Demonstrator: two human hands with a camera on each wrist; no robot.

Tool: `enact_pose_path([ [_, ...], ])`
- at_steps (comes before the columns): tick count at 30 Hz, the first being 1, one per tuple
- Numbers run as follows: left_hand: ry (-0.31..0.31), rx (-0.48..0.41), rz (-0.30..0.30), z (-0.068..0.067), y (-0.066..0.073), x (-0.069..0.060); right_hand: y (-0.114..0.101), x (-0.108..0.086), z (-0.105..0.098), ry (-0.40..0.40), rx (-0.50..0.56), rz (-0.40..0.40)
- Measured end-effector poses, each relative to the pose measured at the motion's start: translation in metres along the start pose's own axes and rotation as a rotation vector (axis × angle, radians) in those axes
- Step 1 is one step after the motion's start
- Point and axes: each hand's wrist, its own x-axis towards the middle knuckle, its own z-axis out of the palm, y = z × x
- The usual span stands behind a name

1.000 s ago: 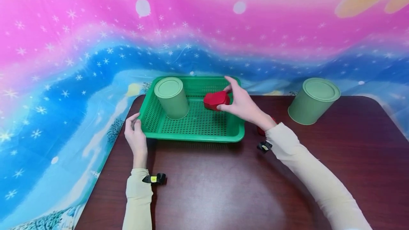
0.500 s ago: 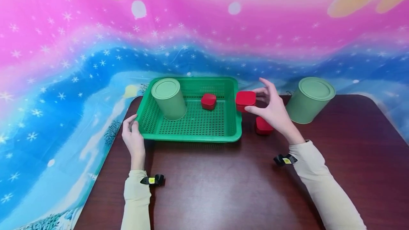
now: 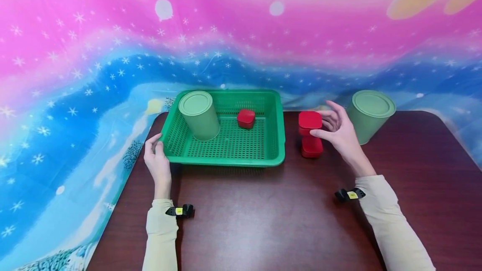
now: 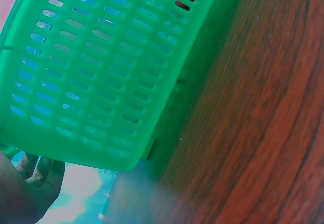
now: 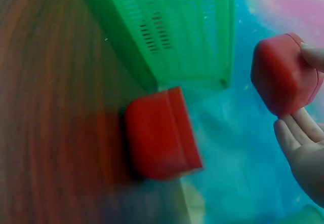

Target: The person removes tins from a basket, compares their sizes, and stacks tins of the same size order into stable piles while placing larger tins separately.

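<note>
“One red box [image 3: 310,119] is pinched in our right hand [image 3: 344,137], between thumb and fingers, up in the air over the surface [image 3: 241,221]. What could go wrong for us?”

“Firstly, we could lose it. Its sides look smooth and we hold it near one side only, so a loose pinch could let it slide out. The right wrist view shows it apart from the second red box [image 3: 312,149], which sits on the surface outside the green basket [image 3: 226,161]. A falling box could hit that one and push it away.”

“And behind this hand?”

“The outer can [image 3: 370,114] stands very near. If we draw back carelessly, we could knock it over. Whether we touch it now, we cannot tell.”

“Our left hand [image 3: 158,164]?”

“It holds the basket's left end with bent fingers; how firmly, we cannot tell. A sudden pull could tip the inner can [image 3: 202,120], which stands inside, towards the third red box [image 3: 246,119] at its right.”
</note>
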Motion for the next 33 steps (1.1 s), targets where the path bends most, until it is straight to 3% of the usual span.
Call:
enact_pose_path([
  [13,-0.002,-0.01,-0.025,-0.002,0.001,0.001,0.018,-0.012,-0.019,-0.029,0.074,0.041],
  [23,-0.002,0.001,-0.037,-0.001,0.001,0.001,0.031,-0.017,-0.028,-0.103,-0.016,0.087],
  [30,-0.007,-0.033,-0.027,0.002,0.021,-0.007,0.036,-0.02,-0.032,-0.12,-0.075,0.089],
  [33,-0.003,-0.029,-0.027,0.002,0.021,-0.006,0.038,-0.019,-0.033,-0.132,-0.07,0.081],
])
